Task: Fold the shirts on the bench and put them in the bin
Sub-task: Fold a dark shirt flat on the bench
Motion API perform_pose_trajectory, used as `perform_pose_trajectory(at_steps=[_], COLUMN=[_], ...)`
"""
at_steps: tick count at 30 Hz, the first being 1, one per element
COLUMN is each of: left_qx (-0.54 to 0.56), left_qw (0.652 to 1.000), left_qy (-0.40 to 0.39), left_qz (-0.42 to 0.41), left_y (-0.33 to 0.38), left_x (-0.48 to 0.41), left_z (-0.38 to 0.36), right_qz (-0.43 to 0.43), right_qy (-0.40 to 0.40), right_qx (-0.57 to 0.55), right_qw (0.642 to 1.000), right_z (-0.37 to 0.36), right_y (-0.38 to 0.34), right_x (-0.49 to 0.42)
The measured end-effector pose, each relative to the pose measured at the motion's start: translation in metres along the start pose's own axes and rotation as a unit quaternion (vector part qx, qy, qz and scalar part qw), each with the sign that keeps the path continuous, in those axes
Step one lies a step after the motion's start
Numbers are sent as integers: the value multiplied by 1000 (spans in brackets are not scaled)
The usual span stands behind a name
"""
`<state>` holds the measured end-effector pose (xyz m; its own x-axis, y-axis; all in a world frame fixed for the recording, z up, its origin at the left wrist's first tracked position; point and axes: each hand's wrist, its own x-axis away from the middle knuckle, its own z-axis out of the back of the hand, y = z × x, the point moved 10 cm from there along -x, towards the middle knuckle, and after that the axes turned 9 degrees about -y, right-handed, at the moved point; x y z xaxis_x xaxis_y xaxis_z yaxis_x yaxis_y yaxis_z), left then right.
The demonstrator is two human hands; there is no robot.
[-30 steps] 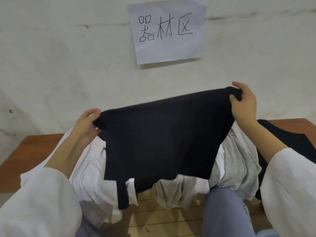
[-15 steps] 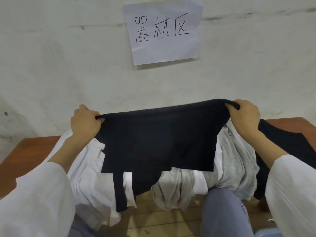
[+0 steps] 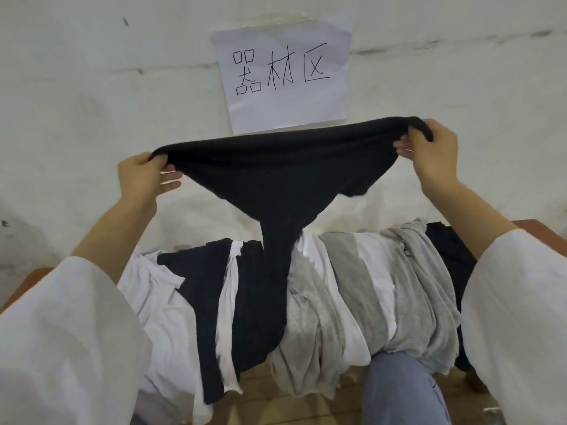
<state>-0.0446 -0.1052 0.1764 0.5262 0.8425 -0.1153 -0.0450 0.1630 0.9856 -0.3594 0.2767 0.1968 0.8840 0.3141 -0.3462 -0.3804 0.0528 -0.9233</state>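
— Above the bench [image 3: 543, 230], what is held up?
— A black shirt [image 3: 276, 179], stretched wide. The left hand [image 3: 144, 176] pinches one end of its top edge and the right hand [image 3: 432, 154] the other, fingers curled round bunched cloth.
— And its lower end?
— It narrows to a strip running down onto the pile of shirts [image 3: 352, 286]. Where it stops among the dark cloth there, I cannot tell. The pile hides most of the bench.
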Motion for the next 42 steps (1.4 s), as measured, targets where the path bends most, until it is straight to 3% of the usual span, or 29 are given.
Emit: perform_pose_trajectory(at_steps=[5,7,9,11,13,16,20,24,27,31,36,39,42], left_qx=[5,-29,-77,-54,-33,-69,-176,-293,-341,-176,-129,-267,-443], left_qw=[999,998,994,982,961,939,926,906,897,917,963,945,885], left_qy=[45,60,34,20,38,8,-70,-112,-80,-81,-75,-109,-97], left_qz=[-24,1,76,181,273,338,328,285,269,350,223,157,109], left_y=[-39,-81,-132,-191,-232,-250,-246,-239,-240,-262,-239,-230,-221], left_x=[73,113,143,164,176,170,142,122,115,114,79,65,64], left_z=[31,42,42,45,50,45,25,15,31,25,-2,-22,-29], right_qz=[-36,-63,-137,-259,-354,-432,-460,-493,-460,-367,-212,-174,-135], right_qy=[40,37,-13,-47,-44,-27,-84,-147,-129,-153,-116,-173,-196], right_qx=[-79,-53,-10,-11,-37,-92,-8,-29,51,187,267,304,367], right_qw=[995,996,990,965,933,897,884,857,877,899,933,921,899], right_z=[30,37,33,28,28,23,14,0,18,24,3,-24,-40], right_y=[42,76,118,173,210,227,234,232,233,228,208,207,207], right_x=[76,129,174,215,241,250,227,215,205,193,167,160,156])
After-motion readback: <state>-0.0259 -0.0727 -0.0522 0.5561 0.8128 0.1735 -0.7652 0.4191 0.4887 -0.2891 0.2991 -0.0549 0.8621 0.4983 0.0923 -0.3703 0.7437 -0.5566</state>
